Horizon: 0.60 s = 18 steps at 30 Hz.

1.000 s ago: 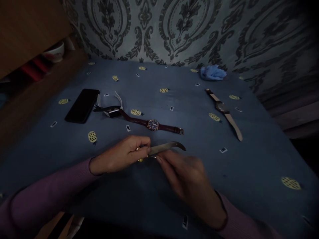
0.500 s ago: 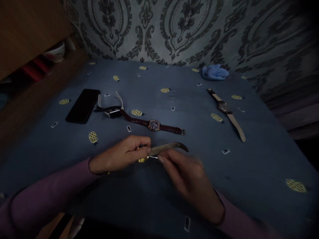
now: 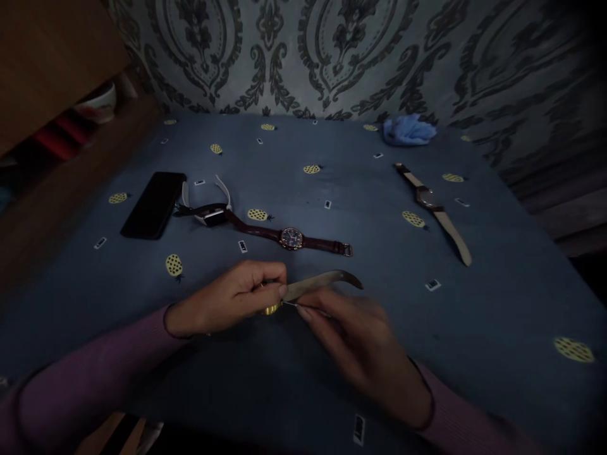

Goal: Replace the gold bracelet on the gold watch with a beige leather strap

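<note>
My left hand [image 3: 241,294] is closed around a gold-coloured wristwatch [image 3: 272,309], most of its case hidden under the fingers. One half of its strap [image 3: 315,282] sticks out to the right, its pale inner side showing and its dark tip curling down. Between thumb and forefinger, my right hand [image 3: 363,338] pinches a thin metal tool [image 3: 289,304], slim like a small screwdriver. The tool's tip points left at the watch's edge, by the strap; whether it touches cannot be seen. Just beyond my hands lies a wristwatch with a brown strap [image 3: 291,238].
A black phone [image 3: 154,205] and a white-strapped smartwatch [image 3: 215,218] lie on the left of the blue patterned tablecloth [image 3: 284,183]. On the right is another wristwatch [image 3: 427,198], with a crumpled blue cloth [image 3: 408,130] behind it by the wall. A wooden cabinet [image 3: 61,57] borders the left side.
My left hand keeps its hold on the watch. The tool in my right hand now lies at a slightly different angle, still at the watch's edge. The whole view has shifted slightly.
</note>
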Each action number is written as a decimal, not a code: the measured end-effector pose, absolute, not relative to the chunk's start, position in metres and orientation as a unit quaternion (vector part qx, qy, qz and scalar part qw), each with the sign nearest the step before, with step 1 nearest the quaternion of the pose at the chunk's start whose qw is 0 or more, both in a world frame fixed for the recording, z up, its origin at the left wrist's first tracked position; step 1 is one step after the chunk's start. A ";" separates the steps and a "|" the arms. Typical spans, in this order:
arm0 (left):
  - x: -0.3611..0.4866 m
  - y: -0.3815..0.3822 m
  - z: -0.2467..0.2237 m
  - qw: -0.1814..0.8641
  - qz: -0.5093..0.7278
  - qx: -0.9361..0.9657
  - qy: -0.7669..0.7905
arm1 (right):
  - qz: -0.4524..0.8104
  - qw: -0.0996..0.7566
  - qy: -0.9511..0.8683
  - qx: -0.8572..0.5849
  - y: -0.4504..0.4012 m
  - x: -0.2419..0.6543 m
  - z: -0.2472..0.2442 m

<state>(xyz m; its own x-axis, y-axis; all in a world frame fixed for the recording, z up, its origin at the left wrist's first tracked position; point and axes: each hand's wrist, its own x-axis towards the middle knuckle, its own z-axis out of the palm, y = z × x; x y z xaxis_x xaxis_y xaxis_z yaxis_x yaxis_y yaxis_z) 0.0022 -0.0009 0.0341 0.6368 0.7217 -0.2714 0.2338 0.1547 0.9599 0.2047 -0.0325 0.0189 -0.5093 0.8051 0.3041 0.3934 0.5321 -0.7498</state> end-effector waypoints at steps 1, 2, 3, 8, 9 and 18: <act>0.002 -0.001 0.034 0.654 0.187 0.625 0.383 | 0.312 0.332 -0.810 -0.370 -0.032 0.204 0.018; 0.002 -0.001 0.035 0.653 0.187 0.626 0.384 | 0.310 0.333 -0.811 -0.369 -0.032 0.204 0.018; 0.002 -0.001 0.035 0.652 0.186 0.627 0.383 | 0.307 0.334 -0.812 -0.367 -0.032 0.203 0.018; 0.001 0.000 0.034 0.649 0.180 0.630 0.385 | 0.311 0.344 -0.813 -0.352 -0.033 0.203 0.022; 0.001 0.000 0.035 0.649 0.180 0.631 0.385 | 0.313 0.345 -0.812 -0.351 -0.033 0.204 0.023; 0.002 -0.001 0.036 0.645 0.174 0.637 0.385 | 0.304 0.341 -0.813 -0.361 -0.031 0.205 0.023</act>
<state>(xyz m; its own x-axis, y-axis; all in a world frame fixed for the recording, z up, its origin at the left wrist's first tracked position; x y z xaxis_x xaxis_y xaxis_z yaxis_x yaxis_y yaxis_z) 0.0020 -0.0014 0.0359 0.6431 0.7150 -0.2741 0.2655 0.1276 0.9556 0.2046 -0.0311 0.0230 -0.5076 0.7935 0.3357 0.3794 0.5556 -0.7398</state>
